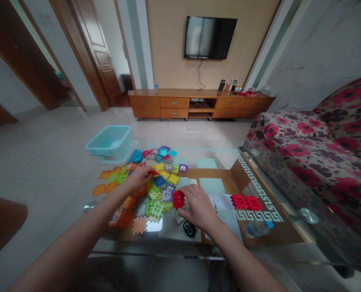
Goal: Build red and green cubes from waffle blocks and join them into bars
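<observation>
Two bare hands work over a spread of colourful interlocking plastic tiles (pixel 154 209) on a glass-topped table (pixel 277 243). The left hand (pixel 139 177) pinches a small red tile (pixel 152 172) in its fingers, above the heap. The right hand (pixel 197 207) clenches its fingers around a red square tile (pixel 178 199) at the heap's right edge. Joined red tiles (pixel 246 202) lie apart beside papers (pixel 221 207), seemingly kept separate. A teal plastic basket (pixel 110 142) sits on the tiled floor (pixel 46 138); a floral sofa (pixel 302 138) and wooden TV cabinet (pixel 198 103) edge the room.
</observation>
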The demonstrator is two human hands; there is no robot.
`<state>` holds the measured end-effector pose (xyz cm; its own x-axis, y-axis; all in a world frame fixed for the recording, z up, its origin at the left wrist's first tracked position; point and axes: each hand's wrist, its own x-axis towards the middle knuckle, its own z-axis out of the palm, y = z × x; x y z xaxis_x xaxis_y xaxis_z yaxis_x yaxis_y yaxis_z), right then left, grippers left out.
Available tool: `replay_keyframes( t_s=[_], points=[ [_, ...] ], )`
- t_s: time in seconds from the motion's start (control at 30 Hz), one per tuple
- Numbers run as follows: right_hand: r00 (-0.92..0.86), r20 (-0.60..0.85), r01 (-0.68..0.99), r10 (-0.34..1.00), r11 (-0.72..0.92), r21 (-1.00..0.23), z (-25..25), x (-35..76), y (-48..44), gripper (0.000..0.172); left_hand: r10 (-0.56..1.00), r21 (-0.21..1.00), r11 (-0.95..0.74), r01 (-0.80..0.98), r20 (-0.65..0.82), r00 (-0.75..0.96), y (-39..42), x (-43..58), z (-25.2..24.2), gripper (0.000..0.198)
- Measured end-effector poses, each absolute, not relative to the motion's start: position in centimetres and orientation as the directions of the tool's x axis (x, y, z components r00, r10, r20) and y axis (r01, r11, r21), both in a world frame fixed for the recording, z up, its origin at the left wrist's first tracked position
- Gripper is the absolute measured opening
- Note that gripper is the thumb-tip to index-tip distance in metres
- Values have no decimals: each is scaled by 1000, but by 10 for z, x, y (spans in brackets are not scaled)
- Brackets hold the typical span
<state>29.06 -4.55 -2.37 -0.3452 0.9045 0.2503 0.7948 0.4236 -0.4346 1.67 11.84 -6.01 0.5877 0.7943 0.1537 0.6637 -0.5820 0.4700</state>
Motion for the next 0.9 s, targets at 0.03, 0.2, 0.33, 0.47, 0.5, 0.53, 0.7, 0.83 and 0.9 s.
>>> replay_keyframes(
  t_s=[0.03, 0.2, 0.33, 0.47, 0.5, 0.53, 0.7, 0.83, 0.9],
  points=[
    [-348, 251, 794, 903, 426, -433, -24, 291, -45, 45, 801, 471, -577, 667, 168, 574, 114, 17, -60, 23],
    [-354, 261, 798, 898, 436, -415, -23, 292, -45, 45, 815, 493, -556, 669, 169, 554, 83, 22, -59, 15],
    [-352, 268, 802, 897, 437, -408, -22, 292, -46, 46, 814, 532, -547, 646, 156, 560, 56, 32, -43, 13],
    [-334, 276, 800, 901, 426, -422, -25, 293, -46, 48, 880, 708, -450, 544, 250, 403, 30, 56, -13, 15],
    [-322, 277, 799, 905, 417, -433, -26, 294, -46, 47, 904, 782, -396, 480, 242, 352, 23, 63, -9, 15],
    [-306, 280, 797, 910, 406, -448, -26, 295, -45, 47, 928, 858, -330, 393, 218, 302, 16, 71, -6, 15],
    [-212, 320, 748, 923, 364, -555, -25, 298, -43, 46, 956, 975, 187, -117, -153, 249, -14, 94, -22, 23],
    [-167, 334, 675, 928, 354, -647, -22, 297, -44, 43, 812, 746, 566, -351, -430, 395, -25, 97, -28, 34],
    [-138, 307, 632, 942, 323, -704, -21, 295, -45, 43, 767, 683, 628, -373, -459, 449, -27, 97, -25, 33]
  ],
)
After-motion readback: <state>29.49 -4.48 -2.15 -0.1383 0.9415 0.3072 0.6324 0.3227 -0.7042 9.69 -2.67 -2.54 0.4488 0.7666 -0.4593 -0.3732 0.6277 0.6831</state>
